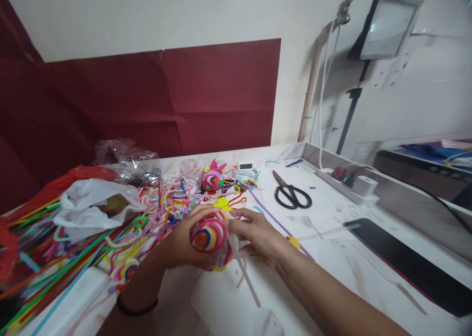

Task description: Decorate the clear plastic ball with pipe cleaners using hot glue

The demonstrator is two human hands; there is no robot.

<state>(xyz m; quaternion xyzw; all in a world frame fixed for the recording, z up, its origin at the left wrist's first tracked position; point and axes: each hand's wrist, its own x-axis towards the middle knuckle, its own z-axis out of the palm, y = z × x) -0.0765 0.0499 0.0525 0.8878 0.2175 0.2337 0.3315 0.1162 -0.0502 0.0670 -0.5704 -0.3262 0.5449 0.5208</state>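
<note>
A round ball covered in coiled, multicoloured pipe cleaners [210,236] sits in my left hand [184,240], whose fingers wrap round its left side and top. My right hand [258,232] is closed at the ball's right side, thumb and fingers at a pale purple pipe cleaner [246,272] that hangs down from the ball toward the table. Part of the ball's right side is hidden by the fingers. Behind my hands stands a second coiled ball [213,178] with pink points on top. A longer purple pipe cleaner [275,218] lies beyond my right hand.
Scissors with black handles [293,197] lie to the right, near a power strip [348,186] and a black phone-like slab [409,267]. Loose pipe cleaners [173,198], long bundled ones [70,267] and a white plastic bag [96,205] crowd the left. A small digital display [245,166] stands behind.
</note>
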